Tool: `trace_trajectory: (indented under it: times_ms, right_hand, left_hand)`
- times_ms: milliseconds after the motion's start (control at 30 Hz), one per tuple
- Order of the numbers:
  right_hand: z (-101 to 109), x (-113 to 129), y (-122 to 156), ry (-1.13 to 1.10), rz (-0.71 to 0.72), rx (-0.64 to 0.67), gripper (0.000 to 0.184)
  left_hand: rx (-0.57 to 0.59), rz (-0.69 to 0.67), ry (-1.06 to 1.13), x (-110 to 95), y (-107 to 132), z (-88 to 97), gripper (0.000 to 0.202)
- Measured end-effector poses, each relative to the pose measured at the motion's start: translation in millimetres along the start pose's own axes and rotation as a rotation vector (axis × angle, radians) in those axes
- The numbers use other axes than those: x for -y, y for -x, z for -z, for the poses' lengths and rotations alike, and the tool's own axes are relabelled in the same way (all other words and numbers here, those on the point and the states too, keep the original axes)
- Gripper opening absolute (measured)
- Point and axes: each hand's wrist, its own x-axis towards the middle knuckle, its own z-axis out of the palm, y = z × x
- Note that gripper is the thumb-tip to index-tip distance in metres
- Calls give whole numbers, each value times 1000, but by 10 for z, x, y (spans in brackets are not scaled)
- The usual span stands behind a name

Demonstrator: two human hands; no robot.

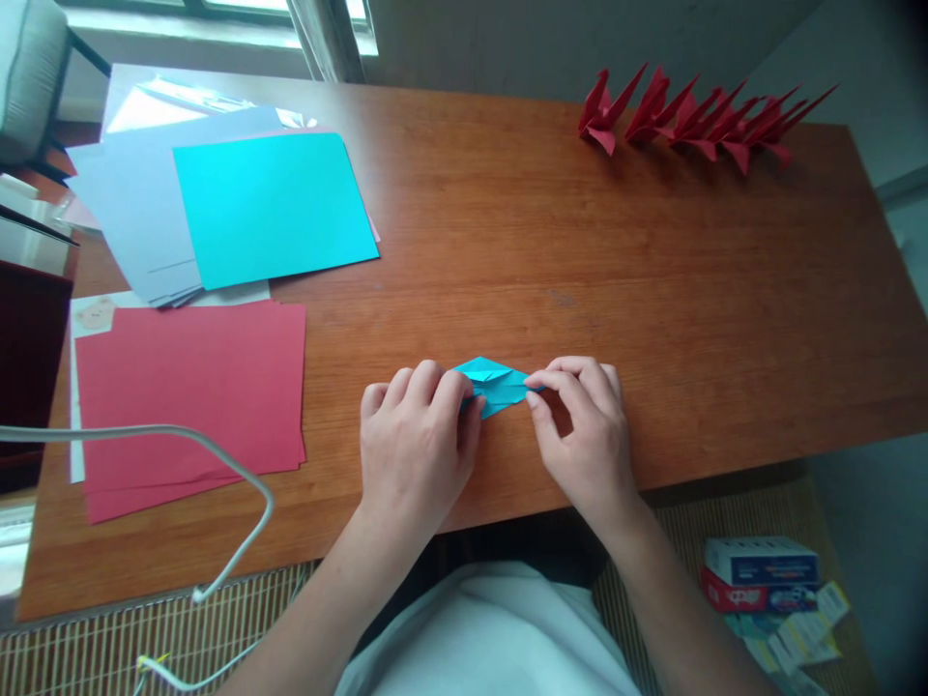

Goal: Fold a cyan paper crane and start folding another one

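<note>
A piece of folded blue paper (pixel 497 384) lies low over the wooden table (pixel 464 232), close to its front edge. It is diamond-like, with a narrow point toward the right and a slit of folds on top. My left hand (pixel 420 425) grips its left end between thumb and forefinger, hiding that end. The right tip is pinched between the thumb and forefinger of my right hand (pixel 587 420).
Several red origami cranes (pixel 696 121) stand in a row at the back right. At the left are red paper sheets (pixel 192 396), a blue sheet (pixel 275 208) and grey-white sheets (pixel 137 213). A white cable (pixel 253 483) curves over the front left. Boxes (pixel 761 570) sit below at right.
</note>
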Motion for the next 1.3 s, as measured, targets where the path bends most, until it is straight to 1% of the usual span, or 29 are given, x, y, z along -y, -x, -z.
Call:
trace_trajectory:
  times_ms: [100,167,300,367,533,700,867,967,1100,1167,1233,1300]
  right_hand:
    - [36,25,-23,-56,31,-33,17]
    - [17,72,-52,-90,68,-35,14]
    - [-85,126,-107,-77,123,84,9]
    - [-121,119,-119,-66,113,116,9]
    - [-123,87,-122,-77,94,131,8]
    - [-130,71,-131,-94,93,127,8]
    - [-134,71,-129,-98,96,125,8]
    - [-125,77,-130,-96,95,125,8]
    - [-120,81,-138,-94,96,131,8]
    - [-121,80,-140,-93,95,134,8]
    - [-123,79,-139,-92,98,137,8]
    - [-122,75,-135,-88,110,135,8]
  left_hand:
    - [2,-2,-7,5,-3,1,15]
    - [-1,-4,-8,7,-3,-1,15]
    - [-2,10,-5,-1,4,-3,15]
    - [4,14,-3,-11,9,-1,14]
    - [17,32,-5,-27,21,14,11]
    - [-5,30,-6,-30,31,22,7]
    - [-33,60,-11,-54,38,8,7]
    - [-41,79,-23,-9,57,16,8]
    - [-77,121,-75,159,101,86,16]
    - [-91,119,-103,232,128,139,17]
    - [-130,91,-91,251,157,185,21]
    - [-184,1,-29,210,189,207,29]
